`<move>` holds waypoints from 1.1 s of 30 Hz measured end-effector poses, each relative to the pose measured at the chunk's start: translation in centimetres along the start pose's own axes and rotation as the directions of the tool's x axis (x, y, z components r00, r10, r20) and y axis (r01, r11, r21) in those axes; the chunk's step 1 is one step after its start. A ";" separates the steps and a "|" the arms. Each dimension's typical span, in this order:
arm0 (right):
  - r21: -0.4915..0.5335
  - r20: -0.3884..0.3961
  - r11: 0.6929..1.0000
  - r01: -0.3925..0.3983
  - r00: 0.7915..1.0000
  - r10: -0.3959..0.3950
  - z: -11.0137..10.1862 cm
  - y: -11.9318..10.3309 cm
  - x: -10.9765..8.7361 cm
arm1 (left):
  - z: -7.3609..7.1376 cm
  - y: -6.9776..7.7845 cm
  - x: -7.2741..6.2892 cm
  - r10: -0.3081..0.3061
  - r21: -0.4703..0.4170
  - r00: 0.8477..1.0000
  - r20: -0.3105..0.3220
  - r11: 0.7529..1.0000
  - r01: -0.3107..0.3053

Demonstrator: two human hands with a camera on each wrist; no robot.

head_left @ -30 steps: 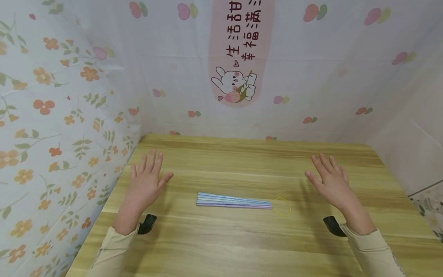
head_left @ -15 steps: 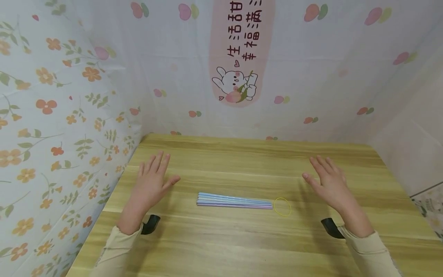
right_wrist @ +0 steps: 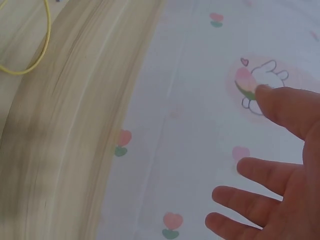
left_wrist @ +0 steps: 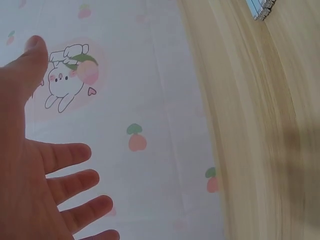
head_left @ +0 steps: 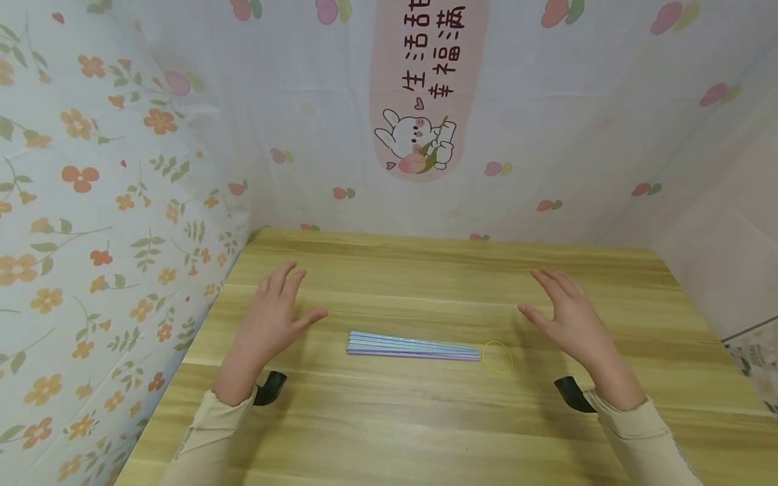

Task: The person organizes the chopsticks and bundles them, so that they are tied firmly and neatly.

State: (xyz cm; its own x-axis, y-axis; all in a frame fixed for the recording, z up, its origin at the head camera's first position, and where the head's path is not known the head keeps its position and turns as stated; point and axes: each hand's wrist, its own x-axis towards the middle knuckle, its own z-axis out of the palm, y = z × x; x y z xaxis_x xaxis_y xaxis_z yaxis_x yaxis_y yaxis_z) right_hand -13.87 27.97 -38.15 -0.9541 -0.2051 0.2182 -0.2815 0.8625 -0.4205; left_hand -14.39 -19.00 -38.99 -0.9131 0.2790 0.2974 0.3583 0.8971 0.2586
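A fanned bundle of thin sticks [head_left: 413, 346], pale blue shading to purple, lies flat across the middle of the table. Its silvery ends show at the top of the left wrist view. Just beyond the bundle's right end is a yellow rubber band [head_left: 483, 354], which also enters the right wrist view's upper left corner. My left hand [head_left: 267, 324] hovers over the table left of the sticks, fingers spread and slightly bent, holding nothing. To the right of the band, my right hand [head_left: 571, 320] is raised likewise, thumb apart from the fingers, also holding nothing.
The wood-grain table [head_left: 401, 412] ends at a hanging white cloth [head_left: 328, 135] with a rabbit print at the back. A flowered cloth [head_left: 146, 223] hangs along the left side. Black curved pieces [head_left: 574, 394] stick out at both sleeve cuffs.
Both hands have moved inward toward the sticks, and their fingers have bent slightly from nearly straight. The sticks and the band stay in place on the table; the head view has shifted slightly.
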 end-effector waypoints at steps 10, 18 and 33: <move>-0.013 0.004 0.996 0.087 0.996 -0.086 0.9 -1.4 0.4 | 0.4 0.6 0.4 0.008 -0.005 0.999 0.049 1.000 -0.008; -0.008 0.008 0.986 0.166 0.986 -0.166 2.2 -2.1 0.1 | 0.8 1.2 0.3 0.030 -0.032 0.996 0.078 0.999 -0.028; -0.016 0.050 0.975 0.223 0.974 -0.222 4.2 -3.3 0.3 | 2.2 2.6 0.5 0.076 -0.053 0.994 0.081 0.996 -0.072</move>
State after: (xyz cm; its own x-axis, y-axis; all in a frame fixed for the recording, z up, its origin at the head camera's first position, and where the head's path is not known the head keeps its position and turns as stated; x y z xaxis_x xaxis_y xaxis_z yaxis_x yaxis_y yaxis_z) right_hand -13.65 23.14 -40.37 -0.8719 -0.4140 0.2615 -0.4851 0.8024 -0.3475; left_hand -14.35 -15.77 -40.17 -0.8961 0.3728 0.2409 0.4325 0.8555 0.2848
